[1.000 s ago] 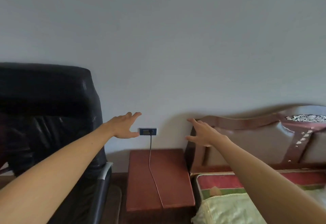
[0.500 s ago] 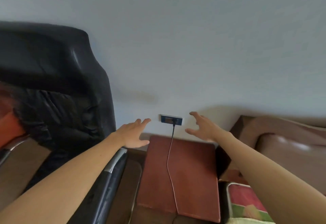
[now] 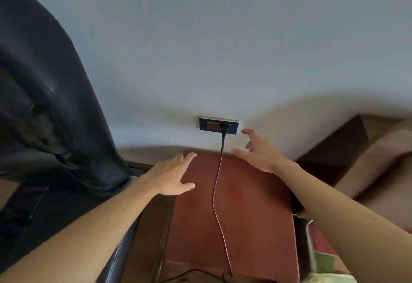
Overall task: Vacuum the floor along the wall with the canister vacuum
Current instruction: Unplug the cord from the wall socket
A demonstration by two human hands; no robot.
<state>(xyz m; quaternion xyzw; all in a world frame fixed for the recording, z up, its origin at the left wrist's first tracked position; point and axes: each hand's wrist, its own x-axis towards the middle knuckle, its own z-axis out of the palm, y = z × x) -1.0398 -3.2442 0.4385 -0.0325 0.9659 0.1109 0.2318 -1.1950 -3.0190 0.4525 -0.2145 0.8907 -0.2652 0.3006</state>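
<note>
Your left hand (image 3: 171, 176) and right hand (image 3: 259, 153) have sunk just below the blue wall socket (image 3: 210, 123), both spread and empty. Its plugged thin black cord (image 3: 217, 184) runs down the reddish-brown wooden surface (image 3: 256, 215) between them.

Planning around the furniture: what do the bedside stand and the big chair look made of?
Bedside stand: reddish-brown wood, or wood-look laminate, with a smooth matte top. Chair: black leather or faux leather, shown by its sheen and creases.
</note>
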